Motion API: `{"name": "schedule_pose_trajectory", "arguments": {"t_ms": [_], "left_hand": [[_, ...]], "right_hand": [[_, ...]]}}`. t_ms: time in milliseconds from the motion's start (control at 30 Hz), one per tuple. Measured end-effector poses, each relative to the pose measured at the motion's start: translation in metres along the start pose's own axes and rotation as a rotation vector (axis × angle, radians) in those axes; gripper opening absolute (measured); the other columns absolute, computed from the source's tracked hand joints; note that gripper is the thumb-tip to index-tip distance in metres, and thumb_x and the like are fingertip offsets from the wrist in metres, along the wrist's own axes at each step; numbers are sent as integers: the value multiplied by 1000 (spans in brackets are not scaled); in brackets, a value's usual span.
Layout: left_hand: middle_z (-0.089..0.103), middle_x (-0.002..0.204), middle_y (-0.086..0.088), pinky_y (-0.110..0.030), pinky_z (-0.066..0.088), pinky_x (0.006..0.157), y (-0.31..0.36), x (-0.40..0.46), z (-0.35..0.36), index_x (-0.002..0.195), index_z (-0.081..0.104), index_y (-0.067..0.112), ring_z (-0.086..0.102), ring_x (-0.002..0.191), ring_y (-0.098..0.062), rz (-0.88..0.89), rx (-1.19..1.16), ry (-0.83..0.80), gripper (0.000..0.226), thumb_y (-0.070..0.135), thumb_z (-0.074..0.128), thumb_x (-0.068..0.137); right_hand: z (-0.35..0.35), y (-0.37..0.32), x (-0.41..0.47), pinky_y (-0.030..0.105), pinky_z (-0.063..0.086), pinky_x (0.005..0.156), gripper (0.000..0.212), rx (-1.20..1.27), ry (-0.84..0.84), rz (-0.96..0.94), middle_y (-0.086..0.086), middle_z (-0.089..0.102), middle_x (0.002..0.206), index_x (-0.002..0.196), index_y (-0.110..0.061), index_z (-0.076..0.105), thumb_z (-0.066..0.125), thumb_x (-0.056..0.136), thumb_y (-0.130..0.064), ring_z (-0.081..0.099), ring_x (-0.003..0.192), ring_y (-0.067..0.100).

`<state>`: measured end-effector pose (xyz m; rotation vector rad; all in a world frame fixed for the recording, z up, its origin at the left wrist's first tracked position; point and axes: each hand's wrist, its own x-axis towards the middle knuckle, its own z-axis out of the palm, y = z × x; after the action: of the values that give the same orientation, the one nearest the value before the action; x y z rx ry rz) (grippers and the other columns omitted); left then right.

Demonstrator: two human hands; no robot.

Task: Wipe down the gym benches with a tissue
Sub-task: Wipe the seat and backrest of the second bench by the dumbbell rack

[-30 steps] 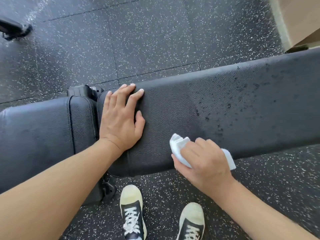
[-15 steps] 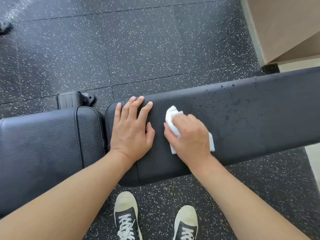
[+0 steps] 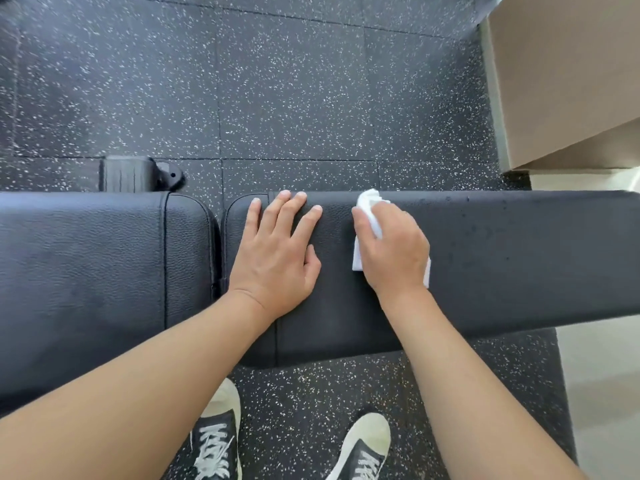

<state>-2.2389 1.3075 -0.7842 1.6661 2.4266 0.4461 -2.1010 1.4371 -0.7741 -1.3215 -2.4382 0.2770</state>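
Note:
A black padded gym bench runs across the view in two parts: a seat pad (image 3: 86,271) on the left and a long back pad (image 3: 519,265) on the right, speckled with droplets. My left hand (image 3: 277,258) lies flat on the back pad's left end, fingers spread toward its far edge. My right hand (image 3: 391,251) grips a white tissue (image 3: 369,207) and presses it onto the pad near the far edge, just right of my left hand. Most of the tissue is hidden under that hand.
Black speckled rubber floor (image 3: 294,98) surrounds the bench. A black bench foot with a wheel (image 3: 135,173) sticks out behind the seat pad. A beige wall or box (image 3: 571,81) stands at the far right. My two sneakers (image 3: 214,445) are below the bench's near edge.
My right hand has slid the tissue from the pad's near edge across to its far edge. My left hand has stayed flat on the pad.

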Motion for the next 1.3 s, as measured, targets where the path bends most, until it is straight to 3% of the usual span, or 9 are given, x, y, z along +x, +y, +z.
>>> {"name": "schedule_pose_trajectory", "arguments": {"t_ms": [167, 400, 533, 667, 833, 933, 1000, 1167, 1300], "left_hand": [[44, 162, -11, -58, 15, 129, 1, -1, -3, 153, 51, 18, 33, 155, -34, -15, -17, -26, 60, 35, 43, 96], [43, 161, -14, -62, 17, 127, 5, 0, -4, 155, 49, 16, 33, 153, -37, 19, 80, -43, 61, 35, 43, 97], [39, 164, -18, -73, 22, 120, 10, 1, -5, 158, 45, 17, 32, 151, -49, 134, 201, -102, 62, 28, 54, 98], [45, 161, -18, -65, 32, 119, 19, 6, -7, 155, 50, 13, 40, 148, -44, 251, 212, -125, 61, 16, 47, 94], [58, 148, -13, -60, 36, 116, 22, 9, -5, 141, 65, 14, 50, 139, -42, 161, 70, -20, 58, 10, 50, 85], [57, 146, -15, -62, 32, 118, 48, 11, 3, 136, 65, 11, 48, 139, -44, 13, -23, 53, 45, 17, 49, 95], [49, 153, -16, -62, 23, 124, 67, 8, 14, 143, 56, 11, 39, 147, -42, -63, 0, 42, 48, 26, 47, 98], [40, 159, -14, -57, 14, 129, 72, 2, 27, 148, 48, 15, 28, 154, -36, -105, 34, 54, 54, 35, 43, 97], [41, 158, -14, -56, 15, 129, 74, 3, 27, 147, 50, 15, 30, 153, -37, -105, 41, 76, 54, 33, 45, 96]], "right_hand": [[4, -33, -39, 40, 38, 56, 37, 70, -28, -158, 4, 54, 69, 75, -13, 52, 57, 102, -38, 47, 62, 27], [-51, 51, -127, 41, 38, 52, 36, -81, -147, -338, 0, 45, 69, 78, -13, 59, 58, 105, -36, 39, 61, 24], [-59, 91, -80, 41, 45, 49, 38, -167, -17, -215, 7, 50, 65, 76, -10, 58, 54, 104, -34, 46, 57, 31], [-38, 60, -41, 39, 42, 53, 37, -59, -19, 7, 7, 54, 69, 74, -19, 41, 66, 98, -33, 49, 61, 32], [-14, 4, -84, 39, 37, 54, 27, -3, -21, -181, 2, 57, 77, 81, -18, 56, 61, 98, -39, 50, 63, 28], [-24, 22, -120, 39, 35, 52, 30, 38, -80, -268, -1, 52, 75, 80, -18, 55, 60, 101, -39, 42, 63, 23], [-39, 56, -132, 40, 35, 52, 34, 26, -86, -278, -2, 48, 71, 77, -18, 54, 59, 103, -40, 38, 62, 21], [-76, 153, -122, 40, 40, 53, 36, -90, 28, -57, -1, 46, 67, 76, -16, 55, 56, 105, -37, 34, 62, 19], [-64, 126, -119, 34, 30, 55, 35, -8, 82, 108, -9, 36, 69, 74, -21, 45, 57, 103, -36, 30, 63, 18]]}}
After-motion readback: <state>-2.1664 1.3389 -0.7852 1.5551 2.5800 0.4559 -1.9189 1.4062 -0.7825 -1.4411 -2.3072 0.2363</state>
